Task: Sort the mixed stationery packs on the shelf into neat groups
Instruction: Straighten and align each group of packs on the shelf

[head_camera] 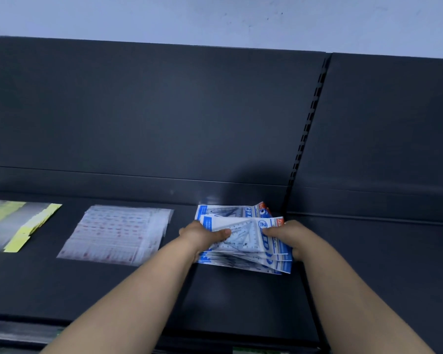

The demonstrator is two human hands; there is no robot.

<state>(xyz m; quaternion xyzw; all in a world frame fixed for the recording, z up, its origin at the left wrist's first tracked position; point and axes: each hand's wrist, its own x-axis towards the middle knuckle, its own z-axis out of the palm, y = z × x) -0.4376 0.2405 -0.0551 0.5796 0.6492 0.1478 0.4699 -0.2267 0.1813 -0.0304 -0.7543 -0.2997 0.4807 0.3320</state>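
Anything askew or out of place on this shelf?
The blue set-square packs at the right are fanned out, edges misaligned; the left hand and right hand grip their sides. The red-printed pile and yellow-edged pile lie apart, slightly splayed.

This looks like a shop, in a stationery aisle. The dark metal shelf (113,290) with its tall back panel (164,111) is store-type racking, and a slotted upright (310,129) divides its bays. Sealed retail goods lie left of the upright: blue-and-white set-square packs (241,226) just beside it, clear red-printed packs (118,233) farther left, and yellow-edged packs (18,226) farthest.
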